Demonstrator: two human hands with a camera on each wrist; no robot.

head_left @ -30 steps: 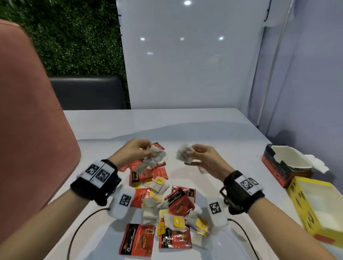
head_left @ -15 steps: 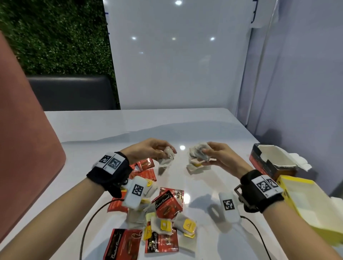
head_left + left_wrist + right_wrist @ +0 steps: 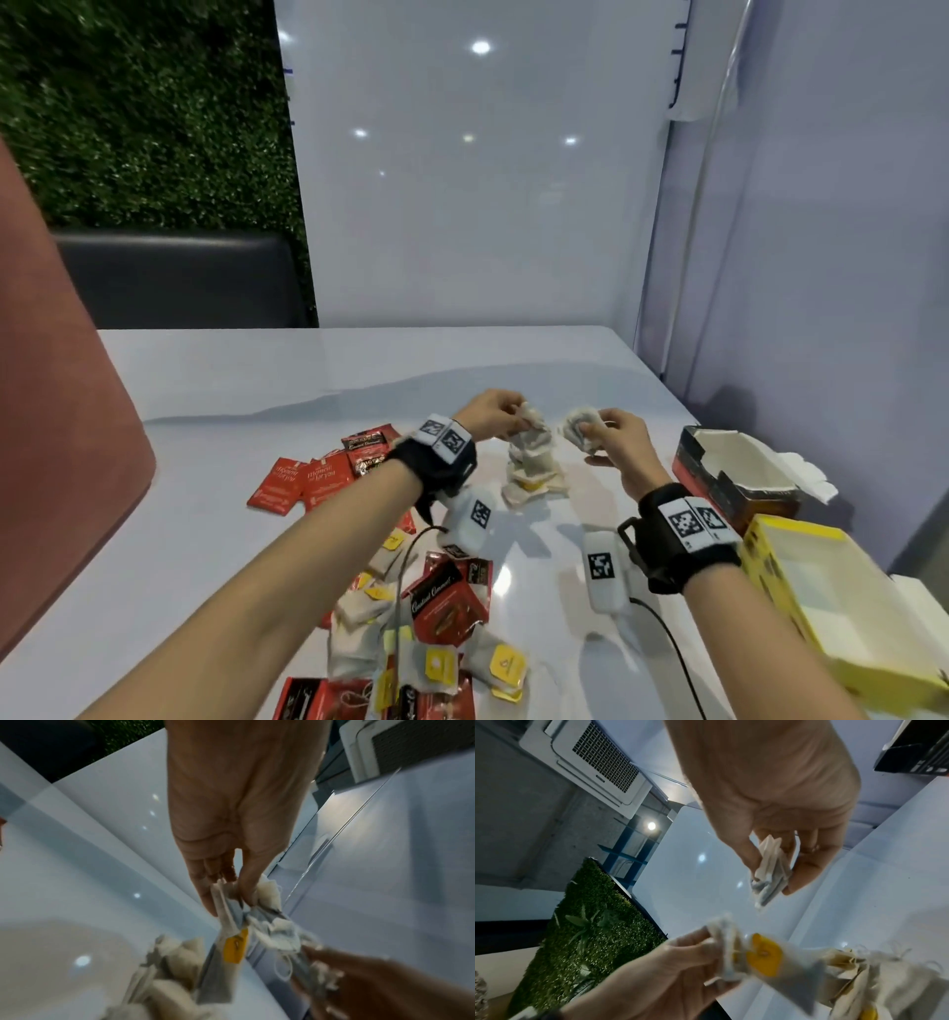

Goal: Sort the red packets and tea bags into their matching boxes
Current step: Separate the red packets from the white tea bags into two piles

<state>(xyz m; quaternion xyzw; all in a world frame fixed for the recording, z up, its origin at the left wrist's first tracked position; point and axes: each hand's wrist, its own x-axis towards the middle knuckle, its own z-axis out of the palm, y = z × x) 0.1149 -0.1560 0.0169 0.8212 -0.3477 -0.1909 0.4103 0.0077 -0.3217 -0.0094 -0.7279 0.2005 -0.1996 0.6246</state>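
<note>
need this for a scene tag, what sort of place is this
Probably an office or meeting nook, not a kitchen: a glossy white table, a whiteboard-like panel, an artificial hedge wall and a ceiling air-conditioning unit.

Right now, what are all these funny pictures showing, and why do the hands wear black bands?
These are a person's own hands. The black bands carry small cameras: one picture comes from a camera on the head, the other two from each wrist, looking along the fingers. On the glossy white table lie flat red foil packets and pale paper tea bags with yellow tags. The left hand holds a bunch of tea bags by their tops, and the right hand pinches a smaller crumpled bunch. On the right wait an open red-and-black cardboard box and an open yellow cardboard box.
</note>
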